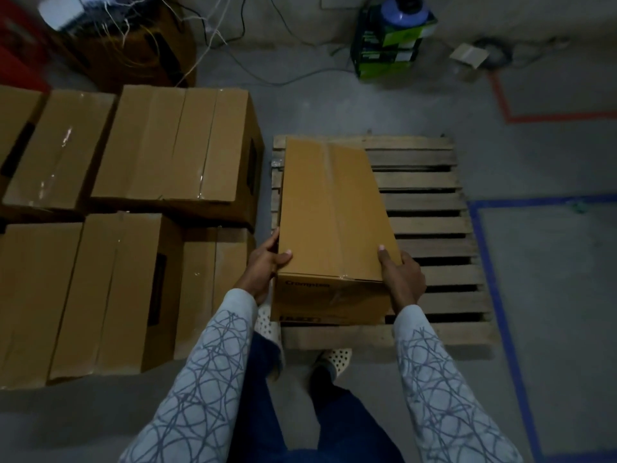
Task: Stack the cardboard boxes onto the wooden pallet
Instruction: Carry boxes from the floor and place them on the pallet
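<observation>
Concrete floor surrounds the wooden pallet, where the left hand and right hand grip the near corners of a cardboard box, thumbs on top, fingers hidden down its sides. It seems to rest along the pallet's left edge; open slats lie rightward. Stacked cartons stand just left.

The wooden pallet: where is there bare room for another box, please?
The slatted wooden pallet is bare from the long brown cardboard box across to its right edge. Its left strip is crowded: the left hand and right hand grip that box there, with brown taped cartons close alongside.
</observation>
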